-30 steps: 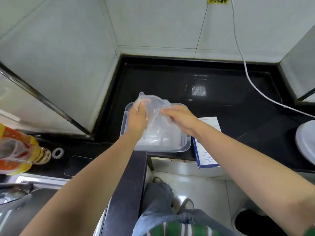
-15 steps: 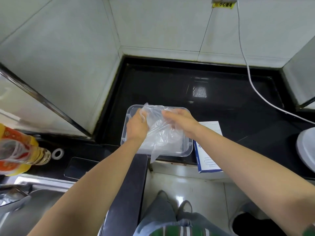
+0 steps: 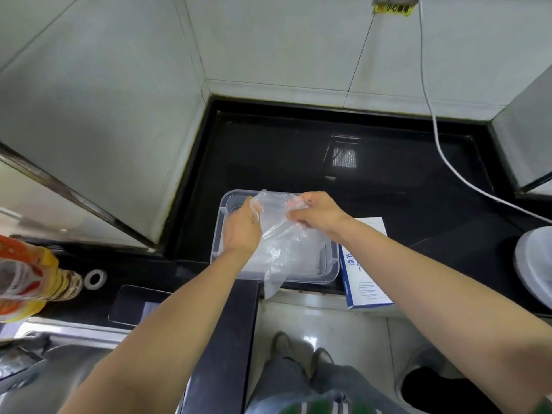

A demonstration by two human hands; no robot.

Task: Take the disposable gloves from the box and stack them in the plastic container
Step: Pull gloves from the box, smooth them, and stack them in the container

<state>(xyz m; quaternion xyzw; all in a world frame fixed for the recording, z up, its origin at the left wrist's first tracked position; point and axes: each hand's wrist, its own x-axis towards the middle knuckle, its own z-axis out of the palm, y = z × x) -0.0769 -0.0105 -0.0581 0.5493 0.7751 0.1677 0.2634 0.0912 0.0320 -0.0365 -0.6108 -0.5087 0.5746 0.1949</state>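
Hands number two, left hand and right hand both pinching the top edge of one clear glove above the one plastic container, its stacked contents uncountable, one box just right of it partly hidden by a forearm.

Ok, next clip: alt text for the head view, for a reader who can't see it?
Two bare hands hold a clear disposable glove spread over an open plastic container on a black counter, the left hand pinching its left edge, the right hand its upper right. A white-and-blue glove box lies just right of the container.
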